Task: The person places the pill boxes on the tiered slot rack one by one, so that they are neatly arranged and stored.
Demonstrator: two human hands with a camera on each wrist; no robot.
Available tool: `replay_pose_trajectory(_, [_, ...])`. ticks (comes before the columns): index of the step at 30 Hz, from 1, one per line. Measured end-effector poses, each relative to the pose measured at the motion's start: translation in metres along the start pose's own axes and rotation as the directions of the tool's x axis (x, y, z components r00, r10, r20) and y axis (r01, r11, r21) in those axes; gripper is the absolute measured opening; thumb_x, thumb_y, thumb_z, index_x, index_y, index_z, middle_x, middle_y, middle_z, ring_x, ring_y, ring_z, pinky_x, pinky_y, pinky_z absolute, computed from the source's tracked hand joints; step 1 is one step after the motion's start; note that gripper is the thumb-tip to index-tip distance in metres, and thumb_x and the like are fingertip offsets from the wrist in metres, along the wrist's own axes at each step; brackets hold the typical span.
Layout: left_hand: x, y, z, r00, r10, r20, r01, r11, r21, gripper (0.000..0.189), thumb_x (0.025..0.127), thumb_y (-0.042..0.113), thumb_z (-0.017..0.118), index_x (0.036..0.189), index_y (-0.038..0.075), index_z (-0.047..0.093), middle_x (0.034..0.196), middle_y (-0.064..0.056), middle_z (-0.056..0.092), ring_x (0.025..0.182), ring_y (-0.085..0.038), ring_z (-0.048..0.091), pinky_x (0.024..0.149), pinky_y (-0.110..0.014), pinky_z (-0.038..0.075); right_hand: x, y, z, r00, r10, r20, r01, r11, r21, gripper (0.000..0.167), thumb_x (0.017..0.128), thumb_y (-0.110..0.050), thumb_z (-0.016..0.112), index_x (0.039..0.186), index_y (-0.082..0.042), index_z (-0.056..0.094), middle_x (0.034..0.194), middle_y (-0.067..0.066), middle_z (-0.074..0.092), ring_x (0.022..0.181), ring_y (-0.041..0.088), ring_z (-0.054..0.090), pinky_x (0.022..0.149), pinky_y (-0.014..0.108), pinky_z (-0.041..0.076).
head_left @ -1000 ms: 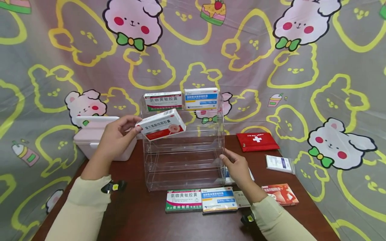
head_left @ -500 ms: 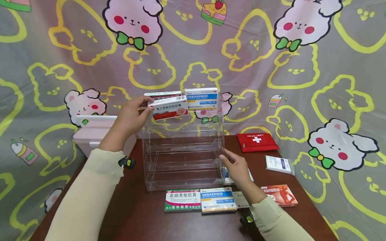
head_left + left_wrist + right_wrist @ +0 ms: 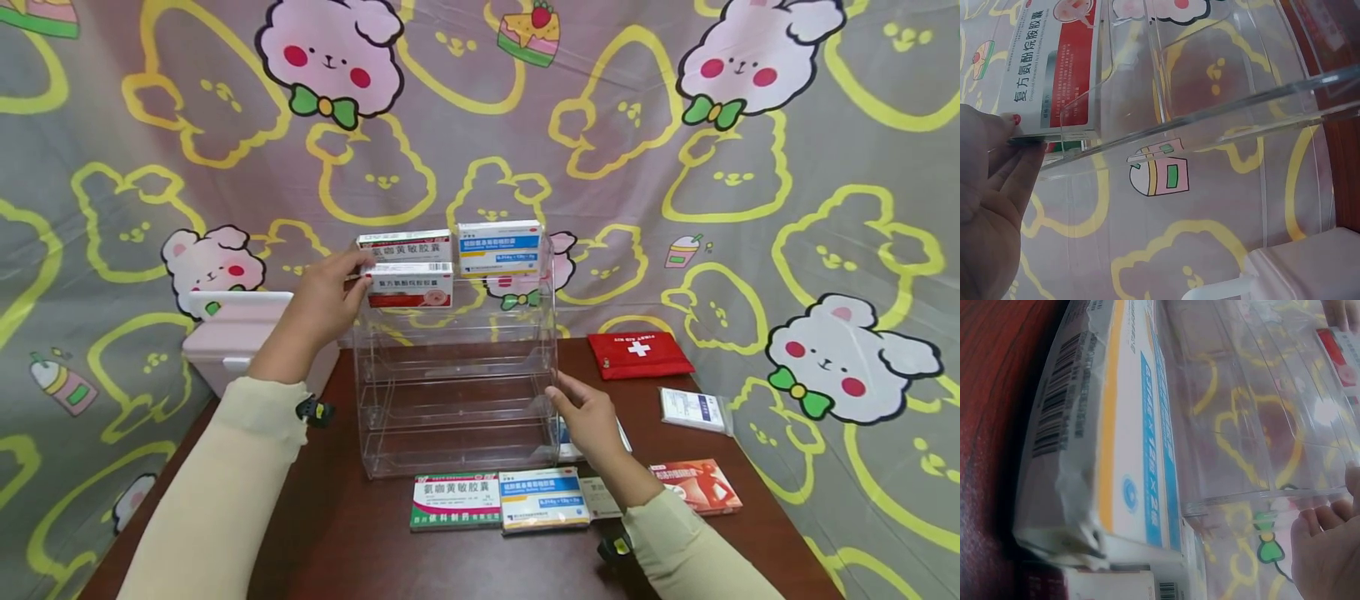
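Observation:
My left hand pinches the left end of a white and red medicine box. The box stands nearly level at the second tier of a clear acrylic rack, just below the top row. In the left wrist view the thumb and fingers hold the medicine box by one end, behind the clear front lip. On the top tier sit a green and white medicine box and a blue and white one. My right hand grips the rack's right side edge, thumb toward the front.
A row of medicine boxes lies before the rack, with an orange box at its right. Farther right are a red first aid pouch and a bagged white pack. A pink bin stands back left.
My left hand has carried the white and red medicine box up and right, then slightly down into the second tier, turning it level. The right hand stays on the rack.

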State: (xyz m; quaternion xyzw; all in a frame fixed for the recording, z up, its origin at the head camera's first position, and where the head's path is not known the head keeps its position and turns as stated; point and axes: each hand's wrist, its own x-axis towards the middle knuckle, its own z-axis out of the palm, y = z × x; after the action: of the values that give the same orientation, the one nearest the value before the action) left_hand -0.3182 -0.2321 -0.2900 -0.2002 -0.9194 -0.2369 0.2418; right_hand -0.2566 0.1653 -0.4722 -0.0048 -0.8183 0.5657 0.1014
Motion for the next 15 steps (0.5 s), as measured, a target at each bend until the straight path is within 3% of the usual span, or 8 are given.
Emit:
replay_pose_trajectory(8, [0.0016,0.0006,-0.0016,0.996,0.069,0.052,-0.074,0.992,0.098,0.023,0.11,0.009,0.062,0.13,-0.001,0.066,0.118,-0.023,0.071,0.105,-0.041,0.068,0.095,-0.059,0.058,0.0003,0.0,0.0001,1.0,0.003,-0.003,-0.003,1.0,-0.008,0.048,0.105,-0.028,0.076,0.151,-0.015,0.067,0.149,0.012,0.068,0.142,0.033,0.063,0.113,0.055,0.058])
replay_pose_trajectory(15, [0.0015,0.0035,0.0012,0.992,0.066,0.111,-0.081,0.987,0.138,0.027,0.11,0.007,0.06,0.133,-0.007,0.064,0.134,-0.028,0.068,0.125,-0.048,0.066,0.11,-0.06,0.055,0.0008,0.0018,0.0016,1.0,-0.005,0.002,0.005,1.0,-0.017,0.05,0.105,-0.03,0.076,0.151,-0.013,0.067,0.149,0.011,0.069,0.141,0.032,0.065,0.113,0.053,0.058])
